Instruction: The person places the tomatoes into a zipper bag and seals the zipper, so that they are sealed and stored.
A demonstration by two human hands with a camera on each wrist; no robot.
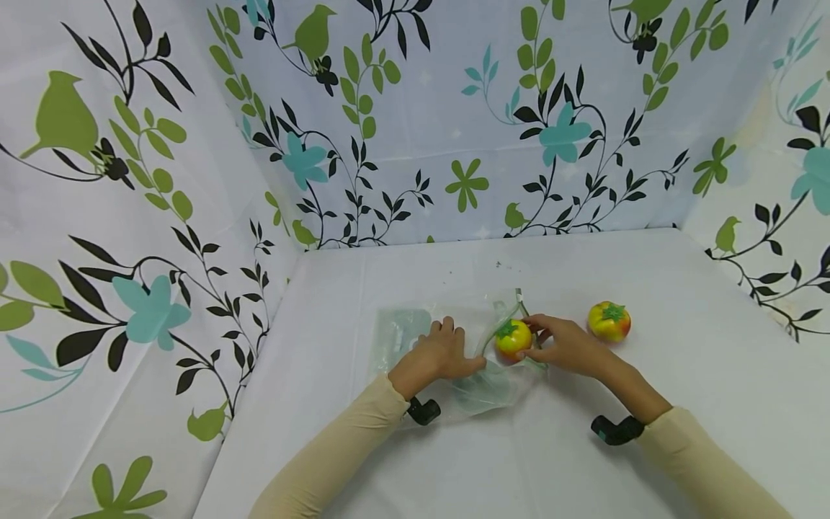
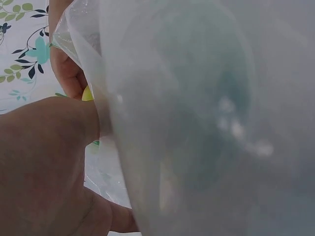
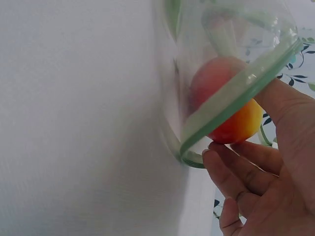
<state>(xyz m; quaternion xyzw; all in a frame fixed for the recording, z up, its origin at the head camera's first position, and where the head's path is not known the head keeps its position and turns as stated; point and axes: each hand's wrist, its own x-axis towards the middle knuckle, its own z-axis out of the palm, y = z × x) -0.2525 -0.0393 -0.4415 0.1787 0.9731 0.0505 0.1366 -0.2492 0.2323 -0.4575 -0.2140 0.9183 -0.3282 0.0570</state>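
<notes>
A clear zip bag [image 1: 397, 333] with a green seal lies on the white table. My left hand [image 1: 441, 353] rests over its middle, thumb at the mouth, holding the plastic; film hides the fingertips in the left wrist view. With thumb and fingers, my right hand [image 1: 563, 346] holds a yellow-and-red fruit [image 1: 511, 340] with a green leafy top, tomato- or persimmon-like. In the right wrist view, the green seal strip [image 3: 226, 114] crosses in front of this fruit, part of which shows through the plastic, so it sits partly within the mouth.
Another yellow-and-red fruit [image 1: 609, 322] with a green top sits on the table [image 1: 655, 288], right of my right hand. Patterned cloth [image 1: 421, 144] with leaves and birds hangs behind and along both sides.
</notes>
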